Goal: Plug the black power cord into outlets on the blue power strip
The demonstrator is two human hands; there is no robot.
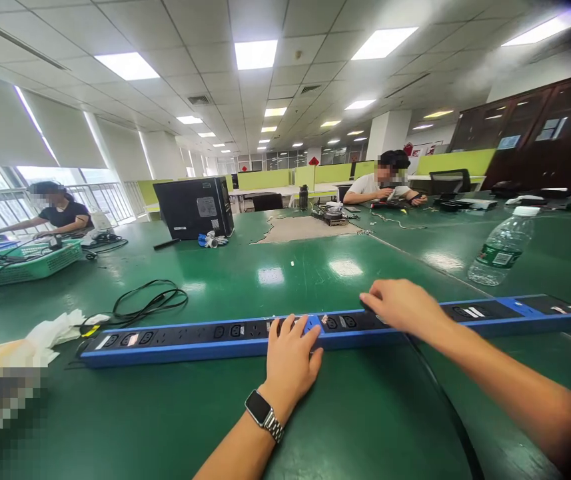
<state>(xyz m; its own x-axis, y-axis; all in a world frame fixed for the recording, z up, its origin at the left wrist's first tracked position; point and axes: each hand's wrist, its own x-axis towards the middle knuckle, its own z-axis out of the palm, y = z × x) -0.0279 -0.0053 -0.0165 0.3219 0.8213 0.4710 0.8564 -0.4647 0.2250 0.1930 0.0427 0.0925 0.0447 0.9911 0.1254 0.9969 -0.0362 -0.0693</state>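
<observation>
A long blue power strip with black sockets lies across the green table in front of me. My left hand, with a watch on its wrist, rests on the strip's middle, fingers spread over its sockets. Over the right half of the strip is my right hand, its fingers closed together around the dark end of a black cable. That cable runs from under the hand down to the bottom edge. Whether its end sits in a socket is hidden.
A coiled black cable lies behind the strip's left end. A water bottle stands at the right, a black computer case farther back. A green basket is at the left. Two people sit at the far sides.
</observation>
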